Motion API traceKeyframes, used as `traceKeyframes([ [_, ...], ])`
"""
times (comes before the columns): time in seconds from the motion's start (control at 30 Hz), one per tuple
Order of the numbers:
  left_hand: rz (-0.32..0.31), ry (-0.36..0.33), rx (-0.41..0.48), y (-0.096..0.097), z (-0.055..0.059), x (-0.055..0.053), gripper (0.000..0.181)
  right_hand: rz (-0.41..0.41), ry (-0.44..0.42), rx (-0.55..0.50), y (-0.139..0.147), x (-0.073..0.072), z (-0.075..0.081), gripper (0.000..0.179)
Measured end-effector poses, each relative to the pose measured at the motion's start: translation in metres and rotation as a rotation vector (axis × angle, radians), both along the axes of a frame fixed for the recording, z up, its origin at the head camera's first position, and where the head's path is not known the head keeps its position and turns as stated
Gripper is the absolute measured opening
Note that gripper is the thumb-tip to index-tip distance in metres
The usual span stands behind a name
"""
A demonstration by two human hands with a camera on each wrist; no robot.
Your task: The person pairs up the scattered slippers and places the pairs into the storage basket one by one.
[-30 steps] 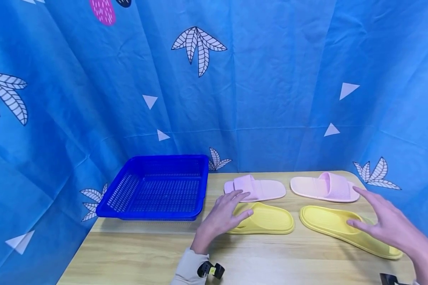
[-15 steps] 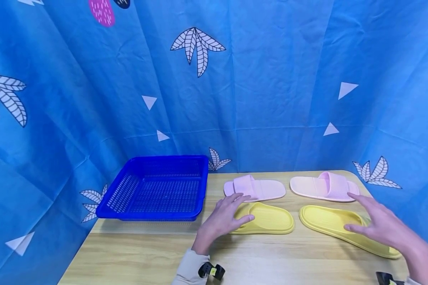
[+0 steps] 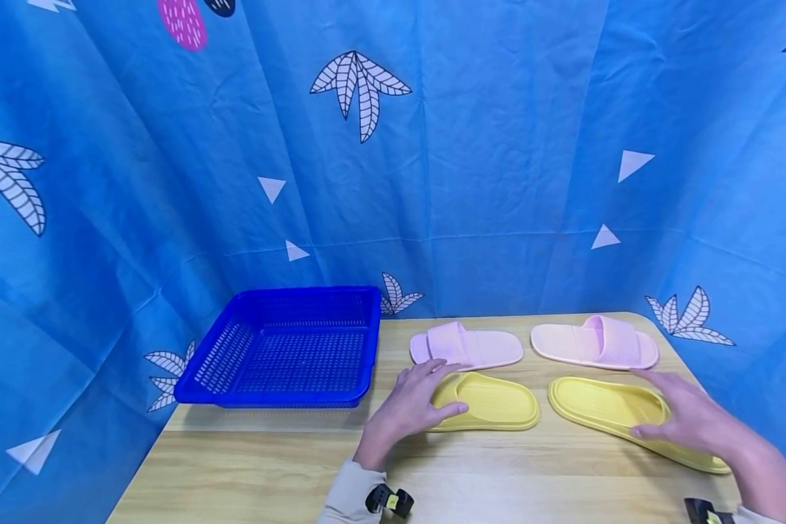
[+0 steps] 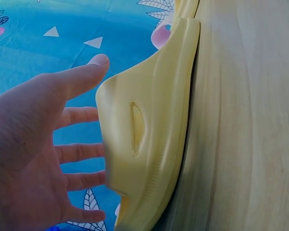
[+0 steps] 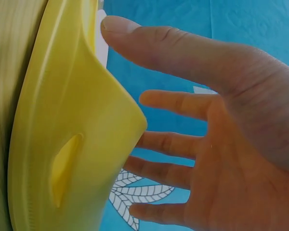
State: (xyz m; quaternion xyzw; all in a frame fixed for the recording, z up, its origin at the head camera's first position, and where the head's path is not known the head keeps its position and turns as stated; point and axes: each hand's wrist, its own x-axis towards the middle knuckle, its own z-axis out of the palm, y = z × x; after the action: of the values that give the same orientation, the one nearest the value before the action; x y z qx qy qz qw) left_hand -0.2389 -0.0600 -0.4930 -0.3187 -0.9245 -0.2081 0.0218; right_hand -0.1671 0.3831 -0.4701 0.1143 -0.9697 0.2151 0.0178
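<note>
Two yellow slippers lie on the table. My left hand (image 3: 413,404) hovers over the strap end of the left yellow slipper (image 3: 501,402), thumb and fingers spread apart. In the left wrist view that slipper's slotted strap (image 4: 144,130) is just past my fingertips, with nothing gripped. Over the strap of the right yellow slipper (image 3: 602,404) is my right hand (image 3: 691,418), its fingers also spread. The right wrist view shows the slipper's strap (image 5: 86,130) beside my fingers; whether they touch it I cannot tell.
Behind the yellow pair lie two pink slippers, a left one (image 3: 491,348) and a right one (image 3: 563,343). A blue mesh basket (image 3: 301,399) stands at the left on the wooden table (image 3: 236,466). A patterned blue curtain (image 3: 498,145) hangs behind.
My right hand has moved left and slightly down, closer to the right yellow slipper's strap. My left hand has shifted only slightly. The slippers and basket stay in place.
</note>
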Motion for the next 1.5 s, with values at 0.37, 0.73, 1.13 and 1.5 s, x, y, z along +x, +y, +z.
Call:
traceKeyframes([
  [0.37,0.015,-0.034,-0.022,0.0,-0.006,-0.001,0.082,-0.021,-0.089,0.039,0.001,-0.004,-0.005,0.104],
  [0.73,0.015,-0.009,-0.081,0.003,-0.017,-0.002,0.09,0.009,-0.158,-0.016,0.007,-0.003,-0.016,0.11],
  [1.13,0.018,0.028,-0.115,0.003,-0.021,-0.002,0.099,0.022,-0.11,-0.013,0.005,-0.004,-0.021,0.11],
  [1.5,0.011,0.009,-0.12,0.002,-0.024,-0.001,0.106,0.016,-0.133,-0.022,0.007,-0.005,-0.022,0.114],
])
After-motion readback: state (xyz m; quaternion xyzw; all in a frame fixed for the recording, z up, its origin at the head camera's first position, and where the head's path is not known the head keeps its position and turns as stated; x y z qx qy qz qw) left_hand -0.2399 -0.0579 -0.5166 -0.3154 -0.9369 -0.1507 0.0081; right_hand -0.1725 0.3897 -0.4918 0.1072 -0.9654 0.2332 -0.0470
